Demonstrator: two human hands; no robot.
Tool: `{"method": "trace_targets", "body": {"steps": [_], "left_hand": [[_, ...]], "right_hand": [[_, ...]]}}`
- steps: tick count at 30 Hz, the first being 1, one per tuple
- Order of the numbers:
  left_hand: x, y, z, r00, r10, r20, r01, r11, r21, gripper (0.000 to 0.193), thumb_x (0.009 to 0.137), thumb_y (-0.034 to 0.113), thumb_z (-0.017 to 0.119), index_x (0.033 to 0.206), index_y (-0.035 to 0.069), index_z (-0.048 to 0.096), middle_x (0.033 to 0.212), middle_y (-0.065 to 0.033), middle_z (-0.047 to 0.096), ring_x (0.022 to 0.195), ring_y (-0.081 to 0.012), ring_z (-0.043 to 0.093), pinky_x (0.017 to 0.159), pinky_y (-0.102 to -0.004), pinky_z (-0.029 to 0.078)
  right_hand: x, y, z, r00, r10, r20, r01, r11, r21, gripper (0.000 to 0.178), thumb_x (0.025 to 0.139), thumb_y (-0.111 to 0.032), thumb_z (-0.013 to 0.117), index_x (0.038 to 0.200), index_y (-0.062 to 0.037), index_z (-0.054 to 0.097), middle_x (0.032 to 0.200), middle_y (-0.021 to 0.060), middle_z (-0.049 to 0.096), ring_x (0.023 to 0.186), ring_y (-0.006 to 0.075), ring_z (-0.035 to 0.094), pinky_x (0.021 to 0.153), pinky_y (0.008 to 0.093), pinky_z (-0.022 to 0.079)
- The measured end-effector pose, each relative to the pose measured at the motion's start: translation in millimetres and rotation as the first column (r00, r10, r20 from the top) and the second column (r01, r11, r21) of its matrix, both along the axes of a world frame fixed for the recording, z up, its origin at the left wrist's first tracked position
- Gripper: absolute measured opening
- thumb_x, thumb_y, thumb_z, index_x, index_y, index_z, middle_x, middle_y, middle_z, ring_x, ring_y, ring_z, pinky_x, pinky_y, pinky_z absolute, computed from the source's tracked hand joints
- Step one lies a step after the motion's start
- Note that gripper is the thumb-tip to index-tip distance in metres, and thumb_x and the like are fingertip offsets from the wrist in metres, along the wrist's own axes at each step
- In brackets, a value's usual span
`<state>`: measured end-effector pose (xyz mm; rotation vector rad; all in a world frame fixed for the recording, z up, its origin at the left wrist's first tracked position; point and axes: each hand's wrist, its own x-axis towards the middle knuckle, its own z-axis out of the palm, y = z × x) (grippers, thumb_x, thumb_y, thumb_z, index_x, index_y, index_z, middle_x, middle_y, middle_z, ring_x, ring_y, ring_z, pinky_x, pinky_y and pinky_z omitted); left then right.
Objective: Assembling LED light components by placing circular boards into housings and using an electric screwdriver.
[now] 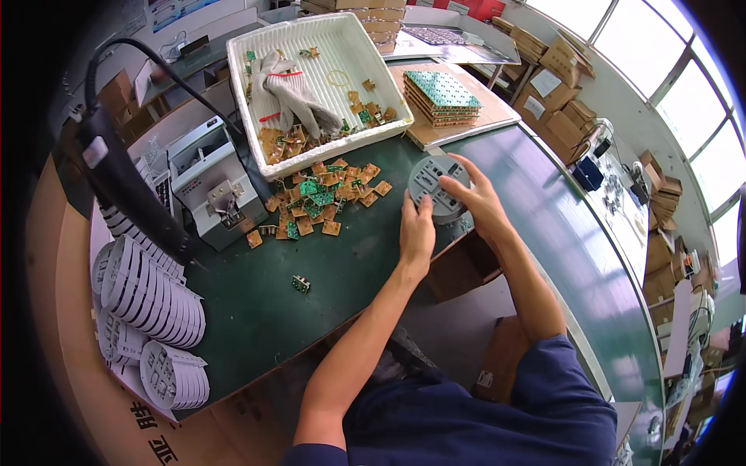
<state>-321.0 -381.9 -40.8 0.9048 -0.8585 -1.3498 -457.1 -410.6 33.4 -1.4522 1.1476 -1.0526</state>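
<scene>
Both hands hold a round grey plastic cover with several cut-out slots, above the right part of the green table. My left hand grips its lower left edge, thumb on the near side. My right hand is closed round its right edge, with the thumb across the face and the index finger along the top rim. A single small circuit board with parts on it lies apart on the table. Farther off is a loose heap of small brown and green circuit boards.
A white foam tray holds grey gloves and more boards. Left stand a grey metal machine, a black flexible-necked device and stacked grey round covers. Stacked green panels sit on cardboard at the back right.
</scene>
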Motion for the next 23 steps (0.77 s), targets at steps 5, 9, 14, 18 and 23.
{"method": "trace_targets", "body": {"steps": [5,9,14,18,23], "left_hand": [[-6,25,40,0.999,0.009,0.048,-0.005,0.996,-0.086,0.07,0.107,0.03,0.054,0.158,-0.009,0.027,0.162,-0.029,0.033,0.15,-0.0378,0.036,0.123,-0.0428,0.033],[38,87,84,0.99,-0.119,0.073,0.131,0.975,-0.178,0.061,0.106,0.021,0.061,0.156,-0.005,0.038,0.156,-0.0176,0.048,0.144,-0.0272,0.047,0.118,-0.0342,0.037],[164,198,105,0.815,0.298,0.497,-0.095,0.915,-0.393,0.041,0.104,0.007,0.057,0.143,-0.007,0.055,0.141,-0.0198,0.063,0.132,-0.0283,0.06,0.115,-0.0409,0.044],[239,302,123,0.108,0.816,0.568,-0.577,0.517,-0.633,0.036,0.106,0.007,0.052,0.138,-0.008,0.058,0.142,-0.0219,0.061,0.132,-0.032,0.059,0.116,-0.0419,0.042],[276,358,120,-0.388,0.258,0.885,-0.621,0.637,-0.458,0.051,0.103,0.019,0.062,0.152,0.01,0.051,0.148,-0.016,0.058,0.138,-0.0398,0.052,0.119,-0.043,0.037]], "right_hand": [[-60,-36,-10,0.947,-0.135,0.292,0.128,0.991,0.043,0.06,0.096,-0.02,0.076,0.147,-0.0024,0.051,0.122,0.0119,0.069,0.104,0.0201,0.071,0.088,0.0361,0.061],[-165,-68,-28,0.924,-0.261,0.281,0.223,0.962,0.159,0.048,0.098,-0.024,0.074,0.138,-0.0027,0.058,0.116,0.0089,0.07,0.098,0.0192,0.073,0.084,0.037,0.063],[-233,-67,-46,0.822,-0.465,-0.328,0.491,0.871,-0.006,0.04,0.103,-0.034,0.067,0.128,-0.0029,0.066,0.111,0.0067,0.07,0.104,0.0178,0.068,0.087,0.0361,0.054],[-283,-100,-62,0.438,-0.775,-0.455,0.315,0.607,-0.73,0.043,0.105,-0.03,0.062,0.137,-0.0013,0.063,0.112,0.0097,0.071,0.098,0.0178,0.064,0.087,0.0332,0.053],[-22,7,15,0.908,0.012,-0.418,-0.094,0.98,-0.176,0.041,0.105,-0.027,0.064,0.142,-0.011,0.062,0.13,0.0205,0.069,0.118,0.0246,0.067,0.103,0.0379,0.05]]}}
